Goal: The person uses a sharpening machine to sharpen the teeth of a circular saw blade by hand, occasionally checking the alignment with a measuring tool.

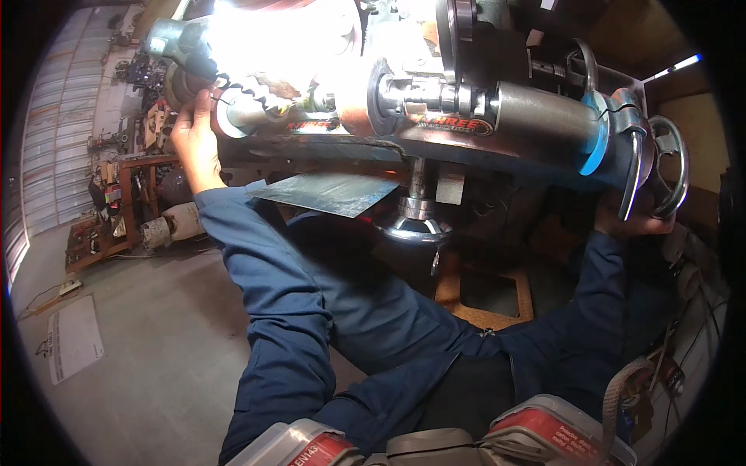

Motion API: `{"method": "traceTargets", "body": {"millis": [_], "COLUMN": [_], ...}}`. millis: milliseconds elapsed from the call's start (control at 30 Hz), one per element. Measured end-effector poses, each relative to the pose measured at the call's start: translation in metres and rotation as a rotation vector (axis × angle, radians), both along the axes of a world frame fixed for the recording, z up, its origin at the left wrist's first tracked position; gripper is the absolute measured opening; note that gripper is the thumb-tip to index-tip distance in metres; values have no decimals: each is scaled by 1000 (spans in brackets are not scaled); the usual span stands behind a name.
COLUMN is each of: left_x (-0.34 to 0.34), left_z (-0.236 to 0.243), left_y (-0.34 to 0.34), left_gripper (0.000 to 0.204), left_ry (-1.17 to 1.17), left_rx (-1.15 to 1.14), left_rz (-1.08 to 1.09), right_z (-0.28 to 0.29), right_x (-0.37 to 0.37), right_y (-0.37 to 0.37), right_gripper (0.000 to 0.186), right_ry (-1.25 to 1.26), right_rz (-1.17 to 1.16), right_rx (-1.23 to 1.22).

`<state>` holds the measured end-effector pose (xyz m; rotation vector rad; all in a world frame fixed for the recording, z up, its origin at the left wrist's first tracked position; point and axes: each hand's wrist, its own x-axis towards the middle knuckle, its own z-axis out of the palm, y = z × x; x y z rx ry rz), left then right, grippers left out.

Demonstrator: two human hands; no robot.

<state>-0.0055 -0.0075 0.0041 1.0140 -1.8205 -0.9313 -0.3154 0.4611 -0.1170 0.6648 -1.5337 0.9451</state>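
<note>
A metal shaft with several lobes point(447, 97) lies across a machine, between a holder point(249, 116) at the left and a grey cylindrical tailstock point(544, 120) at the right. My left hand point(198, 144) is at the left holder's round end, thumb up along its rim and fingers curled, partly hidden behind it. Low at the right end, my right hand point(636, 224) is closed at the lower rim of a chrome handwheel point(674, 175); its fingers are dim and partly covered. A bright glare washes out the area above the left holder.
A flat metal sheet point(334, 192) juts out over my lap. Beside it a round chrome handwheel point(413, 225) hangs below the machine front. At the left are a cluttered shelf point(128, 202), a canister point(172, 225) and a white sign point(75, 339) on the floor. Cables point(703, 311) run at the right.
</note>
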Motion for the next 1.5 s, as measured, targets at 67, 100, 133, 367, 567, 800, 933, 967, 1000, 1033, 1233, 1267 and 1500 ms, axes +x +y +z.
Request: {"method": "traceTargets", "body": {"millis": [67,100,133,367,567,800,933,967,1000,1033,1233,1267,1500], "left_x": [2,3,3,-1,-2,4,10,10,10,9,8,14,9], "left_z": [-2,-3,-4,3,5,2,-8,-7,-7,-6,-9,-7,0], "left_y": [-8,-8,-9,0,2,-2,-16,-15,-14,-13,-17,-17,-5], "left_gripper": [36,36,36,36,39,40,45,45,46,48,49,49,46], "left_ry": [-34,-21,-47,-54,-29,-69,-109,-109,-121,-133,-141,-152,-134], "left_rx": [-41,-39,-59,-71,-59,-108,-143,-142,-147,-152,-163,-170,-158], "left_rz": [3,3,6,-25,-66,-82,-33,-30,-22,-14,-22,-6,-6], "right_z": [-2,-2,2,137,162,153,155,155,154,152,126,117,84], "right_x": [-1,0,5,-2,-61,-55,-38,-32,-26,-21,1,10,35], "right_y": [-1,-2,-1,9,-9,1,1,-1,-1,-2,6,0,-5], "right_gripper": [46,46,46,53,48,39,36,36,36,36,35,35,43], "right_ry": [77,118,132,-507,-1051,-1033,-906,-904,-864,-824,-580,-584,-321], "right_rz": [125,201,297,20,-10,66,-31,-29,-65,-100,-114,-94,-306], "right_rx": [-53,-75,-100,297,1192,1117,1108,1111,1049,988,696,693,395]}}
